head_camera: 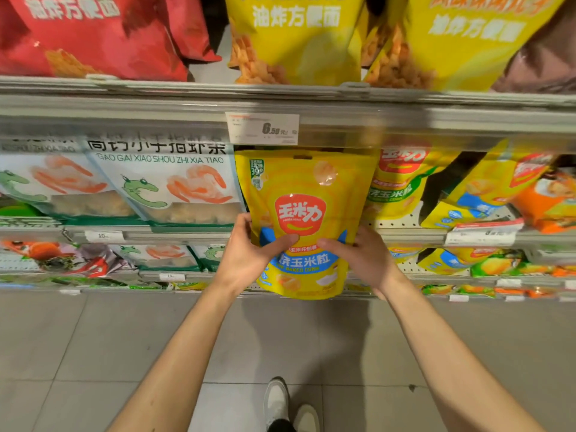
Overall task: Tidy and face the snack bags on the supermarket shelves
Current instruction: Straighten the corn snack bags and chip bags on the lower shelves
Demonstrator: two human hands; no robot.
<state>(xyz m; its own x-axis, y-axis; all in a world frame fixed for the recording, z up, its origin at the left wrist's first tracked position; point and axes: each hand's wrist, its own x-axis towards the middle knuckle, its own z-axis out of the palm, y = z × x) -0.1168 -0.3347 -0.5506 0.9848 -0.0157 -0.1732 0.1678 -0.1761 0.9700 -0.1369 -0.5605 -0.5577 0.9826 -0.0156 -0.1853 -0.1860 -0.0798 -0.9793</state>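
Centrally, a yellow corn snack bag (307, 194) is held upright, front panel facing the camera, in front of the middle shelf (187, 235), directly below the price tag (263, 128) on the upper shelf rail (436, 120). The left hand (249, 255) is clamped on the bag's lower left edge, thumb laid across the front, fingers (244, 221) curled behind. The right hand (363, 257) is clamped on the lower right edge, thumb likewise on the front, fingers (363, 233) wrapped round the side. At 9 o'clock of the bag, white shrimp stick bags (162, 182) are seen standing in a row. At 3 o'clock, more yellow corn bags (400, 182) are noted, leaning, with an orange bag (551, 201) further out. At 12 o'clock, on the shelf above, red bags (93, 32) and large yellow bags (296, 39) are ranged. At 6 o'clock, grey floor tiles (93, 353) and white shoes (276, 400) are visible.
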